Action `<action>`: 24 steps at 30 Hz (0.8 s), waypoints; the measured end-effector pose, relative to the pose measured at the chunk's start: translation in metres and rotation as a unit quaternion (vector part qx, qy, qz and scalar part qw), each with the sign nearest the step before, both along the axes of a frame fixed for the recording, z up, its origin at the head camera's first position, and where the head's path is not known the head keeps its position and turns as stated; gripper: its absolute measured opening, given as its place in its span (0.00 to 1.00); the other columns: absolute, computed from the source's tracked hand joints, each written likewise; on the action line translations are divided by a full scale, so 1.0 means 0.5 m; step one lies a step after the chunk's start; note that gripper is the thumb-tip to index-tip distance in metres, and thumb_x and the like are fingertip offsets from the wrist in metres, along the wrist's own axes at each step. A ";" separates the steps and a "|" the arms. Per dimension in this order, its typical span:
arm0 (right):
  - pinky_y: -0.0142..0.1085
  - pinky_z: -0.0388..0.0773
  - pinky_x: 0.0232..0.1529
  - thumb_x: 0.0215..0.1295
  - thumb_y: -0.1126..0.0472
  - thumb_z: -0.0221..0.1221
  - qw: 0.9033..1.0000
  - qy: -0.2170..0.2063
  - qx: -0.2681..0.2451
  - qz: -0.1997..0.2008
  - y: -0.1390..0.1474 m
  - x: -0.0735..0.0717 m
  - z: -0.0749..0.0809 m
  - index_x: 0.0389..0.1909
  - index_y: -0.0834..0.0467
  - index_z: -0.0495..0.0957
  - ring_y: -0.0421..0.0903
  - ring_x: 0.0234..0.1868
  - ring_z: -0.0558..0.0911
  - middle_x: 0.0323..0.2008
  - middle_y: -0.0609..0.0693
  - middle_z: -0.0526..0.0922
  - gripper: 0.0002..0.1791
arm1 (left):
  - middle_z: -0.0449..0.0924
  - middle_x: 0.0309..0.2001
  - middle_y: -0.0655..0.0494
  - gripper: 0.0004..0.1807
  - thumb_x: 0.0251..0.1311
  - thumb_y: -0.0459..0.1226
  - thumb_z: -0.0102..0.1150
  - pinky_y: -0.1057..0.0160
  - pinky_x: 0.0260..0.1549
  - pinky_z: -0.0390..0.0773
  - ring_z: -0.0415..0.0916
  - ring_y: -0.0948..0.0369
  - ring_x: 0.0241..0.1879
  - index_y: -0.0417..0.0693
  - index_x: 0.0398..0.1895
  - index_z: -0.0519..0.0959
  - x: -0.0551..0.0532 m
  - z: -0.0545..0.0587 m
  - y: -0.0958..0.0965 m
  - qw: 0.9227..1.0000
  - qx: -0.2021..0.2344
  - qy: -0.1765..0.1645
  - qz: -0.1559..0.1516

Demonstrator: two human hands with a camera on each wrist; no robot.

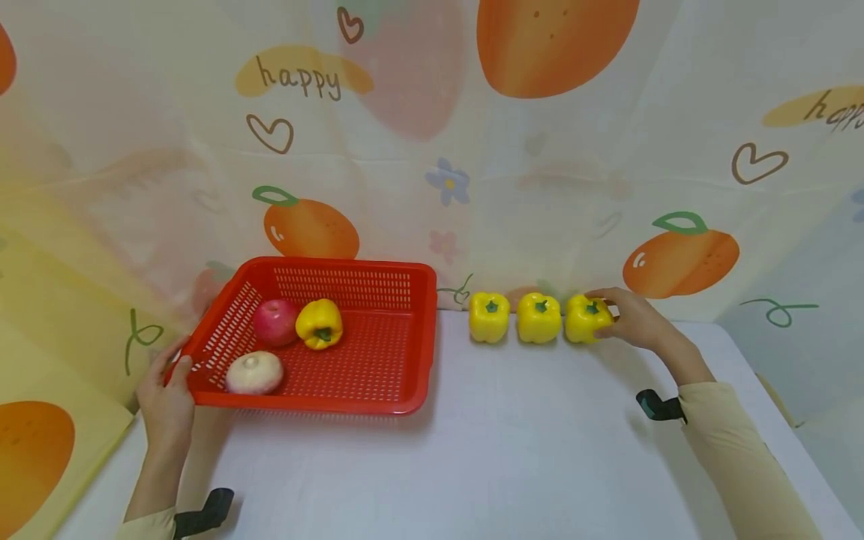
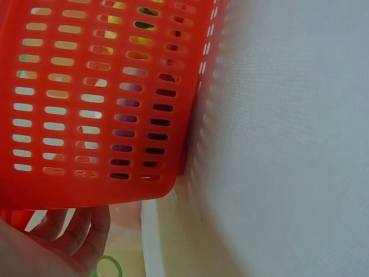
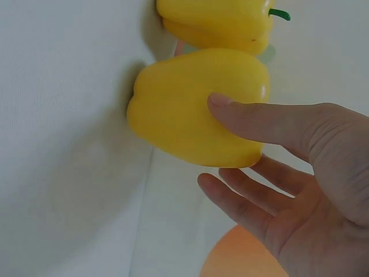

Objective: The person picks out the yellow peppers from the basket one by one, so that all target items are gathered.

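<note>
My left hand (image 1: 165, 401) grips the left rim of a red plastic basket (image 1: 364, 405); in the left wrist view, its fingers (image 2: 75, 231) curl at the rim beside the slotted wall. Inside the basket lie a red apple (image 1: 275, 322), a yellow bell pepper (image 1: 319, 324) on its side and a pale, round, turnip-like vegetable (image 1: 254, 373). To the right, my right hand (image 1: 637, 319) pinches the rightmost yellow bell pepper (image 1: 583, 319) of a row. The right wrist view shows the thumb (image 3: 248, 118) against that pepper (image 3: 190, 109), with other fingertips partly hidden behind it.
Two more yellow bell peppers (image 1: 489, 318) stand upright in the row, between the basket and my right hand. A white table (image 1: 472, 457) bears everything. Behind it hangs a printed curtain (image 1: 398, 202) with fruit pictures, close to the basket and the peppers.
</note>
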State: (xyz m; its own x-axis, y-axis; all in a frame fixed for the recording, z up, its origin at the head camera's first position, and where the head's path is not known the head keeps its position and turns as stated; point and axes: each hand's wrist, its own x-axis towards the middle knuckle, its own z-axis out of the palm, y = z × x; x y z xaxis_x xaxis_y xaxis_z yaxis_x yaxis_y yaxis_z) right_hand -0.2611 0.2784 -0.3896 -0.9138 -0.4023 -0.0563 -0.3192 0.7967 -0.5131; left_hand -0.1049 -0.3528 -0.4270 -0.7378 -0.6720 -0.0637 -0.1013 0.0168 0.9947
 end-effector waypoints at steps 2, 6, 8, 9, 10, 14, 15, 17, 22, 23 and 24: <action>0.63 0.67 0.59 0.55 0.71 0.67 1.000 0.002 0.001 0.004 -0.002 -0.002 0.000 0.64 0.71 0.66 0.70 0.61 0.67 0.62 0.71 0.68 0.35 | 0.62 0.68 0.55 0.21 0.75 0.38 0.43 0.82 0.41 0.72 0.65 0.61 0.59 0.59 0.68 0.72 0.001 0.000 -0.003 1.000 0.000 0.003 0.004; 0.63 0.67 0.58 0.55 0.69 0.69 1.000 0.005 0.013 0.009 -0.005 -0.003 0.007 0.65 0.69 0.66 0.70 0.61 0.66 0.63 0.70 0.67 0.36 | 0.63 0.65 0.54 0.21 0.74 0.38 0.44 0.84 0.35 0.72 0.66 0.63 0.54 0.59 0.67 0.72 0.002 0.000 -0.005 1.000 0.006 0.010 0.003; 0.64 0.66 0.59 0.55 0.67 0.69 1.000 0.007 0.024 0.010 -0.008 -0.002 0.017 0.66 0.68 0.66 0.70 0.62 0.65 0.64 0.70 0.66 0.37 | 0.62 0.66 0.54 0.21 0.74 0.37 0.44 0.83 0.35 0.73 0.65 0.62 0.55 0.58 0.68 0.72 0.001 0.000 -0.004 1.000 0.009 0.012 -0.001; 0.65 0.64 0.59 0.55 0.65 0.70 0.999 0.009 0.029 0.010 -0.011 -0.002 0.023 0.66 0.67 0.66 0.70 0.63 0.65 0.65 0.70 0.65 0.38 | 0.62 0.66 0.54 0.22 0.74 0.37 0.43 0.83 0.35 0.73 0.65 0.61 0.56 0.57 0.68 0.71 0.001 0.000 -0.002 1.000 0.011 0.012 -0.004; 0.66 0.63 0.60 0.55 0.65 0.70 0.999 0.013 0.033 0.011 -0.013 -0.001 0.029 0.66 0.67 0.66 0.70 0.63 0.64 0.65 0.70 0.65 0.38 | 0.61 0.67 0.53 0.22 0.75 0.38 0.43 0.82 0.37 0.73 0.65 0.60 0.57 0.57 0.69 0.71 0.000 -0.002 -0.001 1.000 0.008 0.012 -0.009; 0.65 0.61 0.62 0.58 0.63 0.68 0.999 0.027 0.033 0.018 -0.034 -0.004 0.060 0.67 0.65 0.66 0.68 0.66 0.62 0.67 0.69 0.62 0.37 | 0.59 0.69 0.54 0.22 0.75 0.38 0.42 0.82 0.39 0.72 0.63 0.59 0.60 0.58 0.69 0.70 -0.001 -0.003 0.003 1.000 0.007 0.006 -0.009; 0.65 0.61 0.62 0.58 0.64 0.68 0.999 0.034 0.032 0.020 -0.041 -0.006 0.068 0.67 0.65 0.66 0.68 0.66 0.62 0.67 0.69 0.62 0.36 | 0.60 0.69 0.54 0.22 0.75 0.38 0.42 0.82 0.39 0.72 0.63 0.59 0.60 0.58 0.69 0.70 0.000 -0.003 0.003 1.000 0.003 0.005 -0.009; 0.63 0.64 0.61 0.58 0.64 0.68 0.998 0.048 0.030 0.027 -0.059 -0.006 0.086 0.67 0.64 0.66 0.67 0.65 0.63 0.67 0.68 0.62 0.36 | 0.61 0.68 0.54 0.22 0.75 0.38 0.42 0.83 0.39 0.72 0.64 0.59 0.59 0.57 0.69 0.71 0.000 -0.004 0.002 1.000 0.002 0.007 -0.003; 0.61 0.66 0.61 0.59 0.66 0.67 0.996 0.075 0.026 0.046 -0.114 0.002 0.126 0.66 0.62 0.67 0.66 0.64 0.66 0.68 0.65 0.64 0.34 | 0.61 0.69 0.55 0.22 0.75 0.38 0.43 0.80 0.44 0.72 0.64 0.61 0.60 0.57 0.69 0.71 0.002 -0.004 -0.001 1.000 -0.012 0.000 -0.001; 0.61 0.66 0.61 0.59 0.66 0.67 0.995 0.076 0.028 0.052 -0.127 0.004 0.132 0.67 0.61 0.67 0.65 0.65 0.66 0.68 0.64 0.64 0.34 | 0.60 0.70 0.56 0.22 0.75 0.38 0.42 0.79 0.47 0.71 0.63 0.60 0.62 0.58 0.68 0.71 0.001 -0.003 -0.001 1.000 -0.009 0.000 -0.001; 0.61 0.65 0.62 0.58 0.66 0.67 0.995 0.079 0.032 0.059 -0.141 0.004 0.134 0.67 0.61 0.68 0.65 0.65 0.65 0.68 0.63 0.64 0.34 | 0.58 0.72 0.57 0.22 0.75 0.38 0.42 0.77 0.50 0.69 0.61 0.60 0.65 0.59 0.69 0.71 0.002 -0.003 -0.001 1.000 -0.013 -0.003 -0.002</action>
